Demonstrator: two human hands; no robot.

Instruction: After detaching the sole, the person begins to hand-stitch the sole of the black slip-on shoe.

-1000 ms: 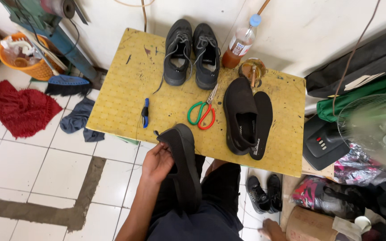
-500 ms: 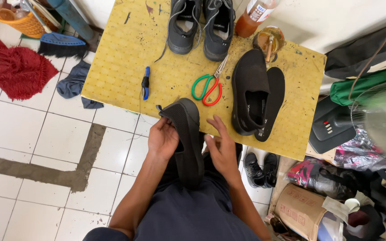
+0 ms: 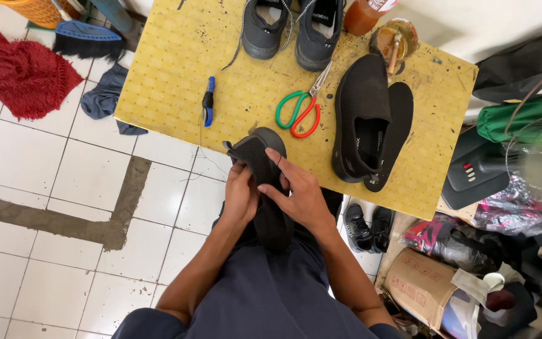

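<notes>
Both hands are clamped on a black shoe [image 3: 265,188] that I see held sole-up over the lap, its toe reaching the near edge of the table. My left hand [image 3: 241,196] wraps the shoe's left side with the fingers curled round it; my right hand [image 3: 299,194] lies across the sole from the other side, fingers stretched over the toe end, thumb underneath, so both are closed on it.

Beyond the grip, the yellow table [image 3: 158,75] fills most of the view. To the right of the hands on it lies a second black shoe [image 3: 360,119], opening up, with a black insole [image 3: 396,135] touching its far side. At the table's far edge stands a pair of dark lace-up shoes [image 3: 293,25], and right of them a bottle [image 3: 368,12] and a small jar [image 3: 396,39] of amber stuff. Straight ahead of the hands, scissors [image 3: 299,110] with one green and one red handle lie flat. Left of those is a small blue-handled tool [image 3: 209,100].

Far left of the grip, on the tiled floor, a red rag [image 3: 23,72] and a blue cloth [image 3: 105,97] lie apart.
</notes>
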